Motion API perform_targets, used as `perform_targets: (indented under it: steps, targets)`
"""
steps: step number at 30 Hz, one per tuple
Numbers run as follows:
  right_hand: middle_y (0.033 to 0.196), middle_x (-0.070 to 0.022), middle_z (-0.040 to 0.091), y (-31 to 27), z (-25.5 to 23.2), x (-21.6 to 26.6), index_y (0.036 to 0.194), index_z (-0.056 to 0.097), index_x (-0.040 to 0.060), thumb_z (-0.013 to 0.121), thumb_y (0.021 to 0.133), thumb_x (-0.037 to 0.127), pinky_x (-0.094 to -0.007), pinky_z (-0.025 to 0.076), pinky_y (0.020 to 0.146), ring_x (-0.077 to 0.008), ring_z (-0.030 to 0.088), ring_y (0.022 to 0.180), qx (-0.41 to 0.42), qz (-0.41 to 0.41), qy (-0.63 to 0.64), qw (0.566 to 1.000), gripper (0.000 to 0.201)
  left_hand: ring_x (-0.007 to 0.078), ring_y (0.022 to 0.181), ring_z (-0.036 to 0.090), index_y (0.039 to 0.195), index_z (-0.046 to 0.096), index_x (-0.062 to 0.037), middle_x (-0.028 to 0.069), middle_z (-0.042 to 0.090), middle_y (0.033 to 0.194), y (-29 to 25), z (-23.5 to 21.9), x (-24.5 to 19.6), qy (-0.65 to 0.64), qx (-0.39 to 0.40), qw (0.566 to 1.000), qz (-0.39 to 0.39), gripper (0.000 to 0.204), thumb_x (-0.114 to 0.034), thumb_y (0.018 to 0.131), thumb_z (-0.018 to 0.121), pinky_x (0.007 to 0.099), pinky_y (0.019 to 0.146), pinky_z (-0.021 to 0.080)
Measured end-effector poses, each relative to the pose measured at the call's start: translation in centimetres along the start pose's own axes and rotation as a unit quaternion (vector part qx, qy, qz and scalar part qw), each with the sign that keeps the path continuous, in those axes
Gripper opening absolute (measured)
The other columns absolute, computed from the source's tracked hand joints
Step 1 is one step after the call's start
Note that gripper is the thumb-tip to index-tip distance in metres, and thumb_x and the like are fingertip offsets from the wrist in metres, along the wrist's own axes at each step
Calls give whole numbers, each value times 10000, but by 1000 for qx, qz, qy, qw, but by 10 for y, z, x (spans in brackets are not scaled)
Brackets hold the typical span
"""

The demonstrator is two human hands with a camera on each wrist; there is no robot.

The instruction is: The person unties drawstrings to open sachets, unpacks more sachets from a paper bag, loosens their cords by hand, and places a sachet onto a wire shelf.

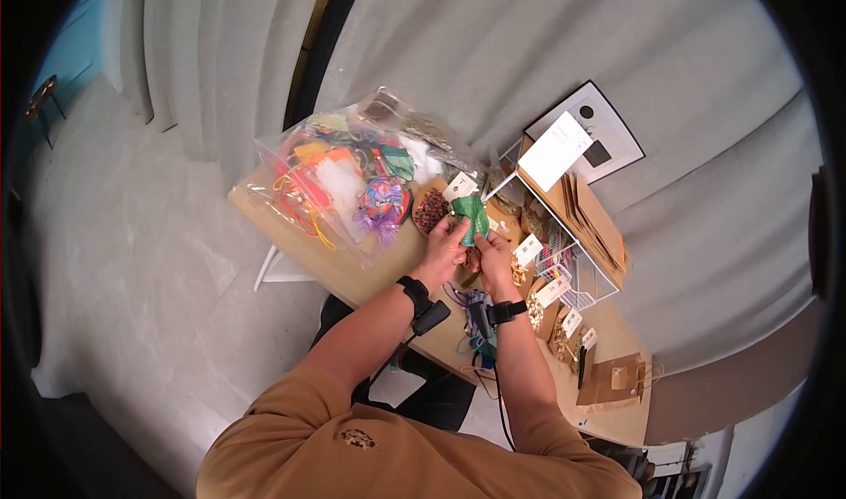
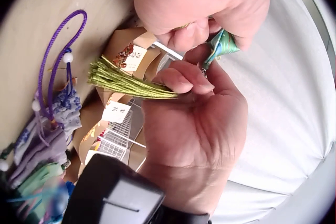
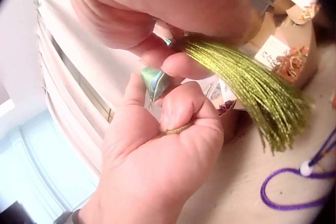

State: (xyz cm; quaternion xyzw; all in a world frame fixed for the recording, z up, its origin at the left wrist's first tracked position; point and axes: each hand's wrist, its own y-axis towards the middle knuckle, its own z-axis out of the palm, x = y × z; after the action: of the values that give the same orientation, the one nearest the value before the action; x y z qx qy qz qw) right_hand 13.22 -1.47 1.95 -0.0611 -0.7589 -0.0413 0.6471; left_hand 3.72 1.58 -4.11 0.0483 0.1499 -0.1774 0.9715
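Note:
Both hands meet over the table in the head view, a piece of green fabric (image 1: pixel 471 217) standing up from between them. My left hand (image 1: pixel 447 251) pinches this fabric, which narrows to a shiny green-and-blue tip (image 2: pixel 224 44) in the left wrist view. A coiled gold ring (image 3: pixel 179 129) lies in the curled left fingers. With my right hand (image 1: pixel 495 259) I grip the top of an olive-green tassel (image 3: pixel 247 90), whose strands fan out past the fingers. The right fingertips are right at the fabric's tip. Where tassel and fabric meet is hidden by the fingers.
A clear plastic bag (image 1: pixel 280 182) of colourful pouches lies left, with a purple tasselled pouch (image 1: pixel 384 201) by it. Labelled paper containers of dried herbs (image 1: pixel 433 210) line the table beside a white wire rack (image 1: pixel 577 274). Purple-corded pouches (image 2: pixel 52 140) lie near the right wrist; a paper bag (image 1: pixel 608 383) stands right.

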Motion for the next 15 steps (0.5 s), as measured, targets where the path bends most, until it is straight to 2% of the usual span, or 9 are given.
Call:
perform_targets:
  steps: [1,3,5,6,7,10,11,14,15]
  targets:
    - [657,-20,559,-5,-2,1,907,583,32,500,954,103,-237,371,405,-88,459,445,13,11,19,1000,119,18,437,361,856,482,-135,-34,517,674,1,-3,1,15,9,1000,16,209,-261,903,641,183,367,281]
    - [684,-18,570,-8,-5,-5,921,588,38,499,953,93,-236,387,423,-89,480,477,15,11,54,998,109,40,452,425,874,500,-113,23,605,760,-2,-4,-1,33,25,998,36,175,-157,875,670,210,371,346]
    - [762,-14,600,-12,-11,-10,957,596,52,496,949,66,-232,429,482,-90,539,588,38,17,97,994,102,63,456,446,869,500,-106,36,602,756,-10,2,-5,42,46,997,38,168,-128,868,666,233,380,376]
    - [762,-14,600,-14,-11,-10,957,596,52,496,949,66,-232,429,482,-90,539,588,31,15,103,994,102,85,461,468,864,499,-100,49,599,752,-12,4,-6,47,63,996,46,163,-100,861,662,256,389,407]
    - [776,-19,607,-16,-10,-12,971,598,48,495,948,60,-231,435,490,-90,548,606,30,8,126,992,106,128,505,517,846,497,-82,72,599,763,-15,4,-9,49,83,995,31,150,-20,838,633,303,431,466]
    - [841,-18,624,-19,-16,-17,983,597,44,513,946,61,-235,448,537,-86,566,678,36,-5,173,984,94,100,525,515,848,538,-41,51,585,745,-16,2,-9,70,106,991,36,104,28,830,613,269,434,469]
    - [847,-18,625,-19,-17,-20,987,597,44,512,947,63,-235,448,536,-88,570,686,41,-15,177,983,96,93,557,523,871,575,-4,58,596,759,-17,2,-8,72,115,990,36,97,66,806,594,235,458,440]
    - [870,-28,628,-23,-21,-20,1001,595,37,513,946,61,-238,460,540,-97,580,711,43,-34,188,981,101,85,560,520,915,598,15,66,604,772,-20,2,-13,114,112,986,35,147,88,787,586,208,458,392]
    - [873,-33,629,-23,-23,-22,1008,594,33,512,943,51,-239,468,543,-101,584,717,45,-38,186,981,107,90,605,536,913,614,12,88,622,873,-18,-4,-11,96,133,986,39,184,115,766,576,193,459,366]
